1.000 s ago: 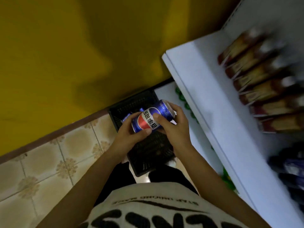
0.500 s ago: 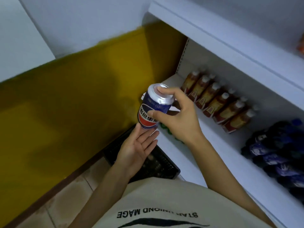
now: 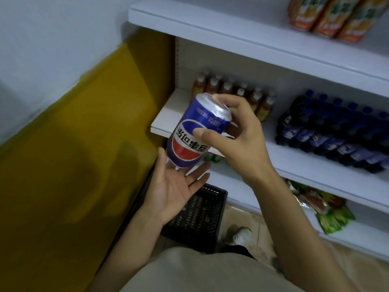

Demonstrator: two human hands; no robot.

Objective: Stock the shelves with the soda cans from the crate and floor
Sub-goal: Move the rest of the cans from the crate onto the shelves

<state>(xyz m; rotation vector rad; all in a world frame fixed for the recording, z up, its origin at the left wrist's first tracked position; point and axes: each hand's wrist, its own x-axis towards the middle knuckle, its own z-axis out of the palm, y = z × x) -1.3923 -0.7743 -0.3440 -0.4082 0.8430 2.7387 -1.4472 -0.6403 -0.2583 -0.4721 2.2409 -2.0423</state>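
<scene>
left hand point(image 3: 174, 190) lies palm up, fingers spread loose, fingertips just under the base of the blue, red and white aluminium soda can point(image 3: 197, 131). the can tilts toward one o'clock, pinched by the right hand point(image 3: 237, 140), thumb on its label. black plastic crate point(image 3: 202, 218) at six o'clock; white shelf point(image 3: 294, 157) at three o'clock.

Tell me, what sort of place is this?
Probably a small shop or convenience store. White shelves hold rows of bottled drinks and snack packets, and the right hand grips a soda can above a black crate.
</scene>
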